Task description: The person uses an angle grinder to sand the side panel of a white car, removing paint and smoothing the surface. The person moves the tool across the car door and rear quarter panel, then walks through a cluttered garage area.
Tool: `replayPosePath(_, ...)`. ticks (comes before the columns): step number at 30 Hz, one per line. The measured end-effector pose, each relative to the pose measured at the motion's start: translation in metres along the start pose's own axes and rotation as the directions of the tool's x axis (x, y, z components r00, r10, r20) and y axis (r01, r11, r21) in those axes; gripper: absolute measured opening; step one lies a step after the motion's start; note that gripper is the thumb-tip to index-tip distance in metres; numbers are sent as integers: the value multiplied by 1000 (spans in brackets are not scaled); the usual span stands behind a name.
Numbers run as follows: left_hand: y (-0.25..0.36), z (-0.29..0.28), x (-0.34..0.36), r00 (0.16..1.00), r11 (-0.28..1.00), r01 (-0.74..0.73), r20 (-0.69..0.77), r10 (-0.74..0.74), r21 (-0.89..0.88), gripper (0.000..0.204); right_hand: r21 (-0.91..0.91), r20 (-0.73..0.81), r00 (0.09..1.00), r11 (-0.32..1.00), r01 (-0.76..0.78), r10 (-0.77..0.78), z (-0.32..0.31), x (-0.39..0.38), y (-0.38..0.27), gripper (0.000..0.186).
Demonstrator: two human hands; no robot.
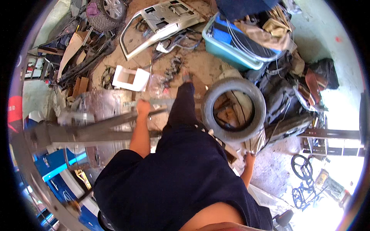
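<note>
My left hand (143, 107) is held out in front to the left, its fingers closed around a pale grey bar (160, 101). The bar is smeared by motion, so its exact kind is unclear. Down at my right side, my right hand (249, 157) is close to a crumpled tan sheet (257, 141); its fingers are small and partly hidden, so I cannot make out a grip. A worn car tyre (208, 111) leans just ahead of that hand. Beyond my left hand lies a white box-like frame (131, 78) with a square opening.
A bare car door (165, 23) and a crankshaft (172, 69) lie on the dirty floor ahead. A teal tub (231, 56) heaped with cloth and wires stands front right. Dark beams (92, 129) cross at my left, and a bicycle (302, 184) is behind on the right.
</note>
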State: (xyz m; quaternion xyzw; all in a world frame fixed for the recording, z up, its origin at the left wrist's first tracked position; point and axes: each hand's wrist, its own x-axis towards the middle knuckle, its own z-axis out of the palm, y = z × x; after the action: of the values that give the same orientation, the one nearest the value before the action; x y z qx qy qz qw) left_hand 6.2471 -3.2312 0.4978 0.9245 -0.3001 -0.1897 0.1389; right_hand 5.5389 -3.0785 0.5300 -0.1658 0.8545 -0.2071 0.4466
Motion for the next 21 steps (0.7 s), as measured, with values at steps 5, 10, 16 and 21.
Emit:
replayPosePath(5,-61,124,138,776,760,-631,144,614,157,35,568,171,842,647,-508,511,69,-21,-24,39)
replayPosePath(10,-53,84,109,719,965,189,644,-261,180,25,-658,459,880,619,428,-120,22,7,-121,36)
replayPosePath(16,95,23,253,828,923,375,478,-293,-83,18,-337,178,926,905,-262,334,98,51,-256,40)
replayPosePath(21,136,-35,269,787,856,514,425,-446,-53,22,-736,646,757,183,652,-100,116,147,-305,38)
